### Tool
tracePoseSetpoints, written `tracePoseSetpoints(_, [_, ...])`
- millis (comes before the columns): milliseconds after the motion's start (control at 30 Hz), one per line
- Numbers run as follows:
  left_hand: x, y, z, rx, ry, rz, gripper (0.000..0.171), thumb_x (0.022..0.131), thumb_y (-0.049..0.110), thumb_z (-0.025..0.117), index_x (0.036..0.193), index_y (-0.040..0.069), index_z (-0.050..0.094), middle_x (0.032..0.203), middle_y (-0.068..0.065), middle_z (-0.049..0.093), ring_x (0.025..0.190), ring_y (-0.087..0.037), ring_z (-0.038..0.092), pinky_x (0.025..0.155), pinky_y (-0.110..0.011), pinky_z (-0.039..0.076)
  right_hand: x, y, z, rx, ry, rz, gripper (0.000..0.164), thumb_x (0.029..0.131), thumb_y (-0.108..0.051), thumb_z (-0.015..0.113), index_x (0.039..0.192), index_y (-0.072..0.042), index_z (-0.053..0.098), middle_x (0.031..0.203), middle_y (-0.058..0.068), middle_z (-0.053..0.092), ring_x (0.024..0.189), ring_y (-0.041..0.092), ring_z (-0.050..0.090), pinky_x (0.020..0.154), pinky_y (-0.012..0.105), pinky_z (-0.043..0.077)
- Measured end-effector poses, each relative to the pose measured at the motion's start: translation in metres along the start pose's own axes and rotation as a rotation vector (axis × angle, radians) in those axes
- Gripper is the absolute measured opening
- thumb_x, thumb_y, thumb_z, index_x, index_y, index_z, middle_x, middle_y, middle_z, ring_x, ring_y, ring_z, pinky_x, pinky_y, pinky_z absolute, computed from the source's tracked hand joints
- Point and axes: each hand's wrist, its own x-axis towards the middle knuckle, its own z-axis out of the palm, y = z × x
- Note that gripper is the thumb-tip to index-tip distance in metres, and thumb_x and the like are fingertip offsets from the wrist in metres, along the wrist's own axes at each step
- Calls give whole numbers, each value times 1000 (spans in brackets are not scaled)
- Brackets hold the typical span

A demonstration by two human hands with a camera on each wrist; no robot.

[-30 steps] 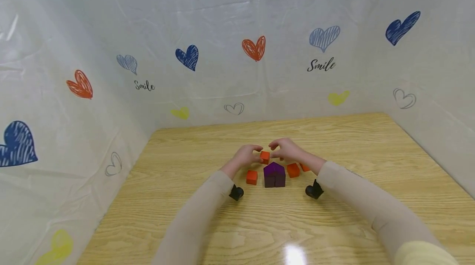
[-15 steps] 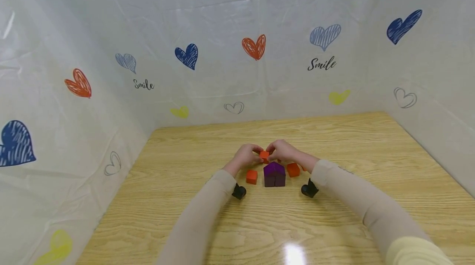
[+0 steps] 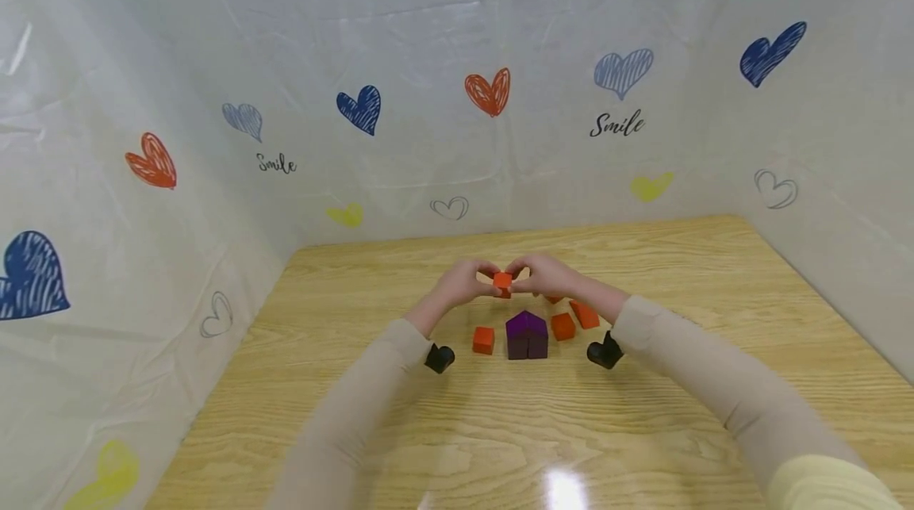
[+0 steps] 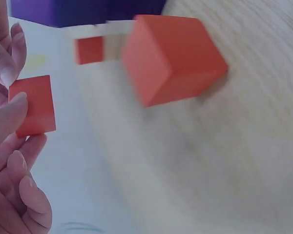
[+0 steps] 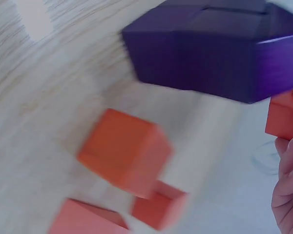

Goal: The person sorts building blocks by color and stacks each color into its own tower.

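Note:
Ahead of the purple blocks, both hands hold one small orange-red block (image 3: 503, 281) above the table. My left hand (image 3: 460, 282) pinches it from the left; in the left wrist view its thumb (image 4: 12, 114) lies across the block's face. From the right, my right hand (image 3: 546, 275) grips the same block with thumb and index finger. Its other fingers (image 5: 289, 183) are curled in the right wrist view. Nearer stand purple blocks (image 3: 527, 335), side by side with a peaked top. An orange-red cube (image 3: 483, 340) sits to their left, another cube (image 3: 562, 327) to their right.
An orange-red wedge-like block (image 3: 585, 314) lies right of the cubes, and a further orange-red block (image 3: 553, 299) is partly hidden by the right hand. A white heart-printed sheet (image 3: 400, 169) stands behind the wooden table (image 3: 471, 431).
The right hand has come in to the block beside the left hand. Both hands have then raised the block and moved it slightly away and left; the blocks beneath the right arm show more.

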Motion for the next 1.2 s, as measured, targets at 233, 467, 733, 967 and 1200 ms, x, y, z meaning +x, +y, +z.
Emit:
tracePoseSetpoints(233, [-20, 18, -23, 52, 32, 76, 30, 78, 23, 73, 104, 10, 68, 103, -3, 67, 98, -19, 58, 85, -37, 46, -14, -29, -15, -58, 57, -106, 29, 85, -13, 65, 111, -1, 63, 107, 14, 64, 56, 13, 51, 55, 24, 45])
tracePoseSetpoints(467, [-48, 22, -30, 23, 80, 151, 27, 75, 20, 76, 99, 9, 69, 96, -2, 68, 91, -16, 59, 79, -32, 47, -30, -48, -4, -89, 126, -180, 27, 83, -13, 67, 108, -3, 65, 103, 10, 64, 51, 9, 42, 51, 22, 39])
tracePoseSetpoints(733, [-85, 22, -21, -17, 84, 99, 28, 75, 19, 76, 101, 9, 69, 95, -2, 68, 58, -10, 40, 52, -21, 33, -52, -74, 19, -35, 94, -115, 31, 85, -11, 65, 113, 1, 60, 105, 13, 62, 47, 11, 50, 50, 20, 44])
tracePoseSetpoints(967, [-110, 9, -5, -34, 71, 110, 29, 74, 19, 76, 100, 7, 69, 95, -5, 68, 45, -7, 24, 44, -19, 24, -62, -83, 50, -97, 85, -86, 29, 83, -9, 66, 110, 1, 62, 99, 10, 64, 54, 6, 49, 53, 17, 42])
tracePoseSetpoints(1200, [-117, -9, 17, -83, 59, 64, 28, 72, 17, 77, 97, 7, 69, 94, -5, 68, 74, -21, 58, 61, -24, 44, -63, -72, 80, -55, 96, -74, 28, 83, -6, 65, 108, 4, 61, 99, 13, 63, 49, 5, 50, 53, 17, 45])
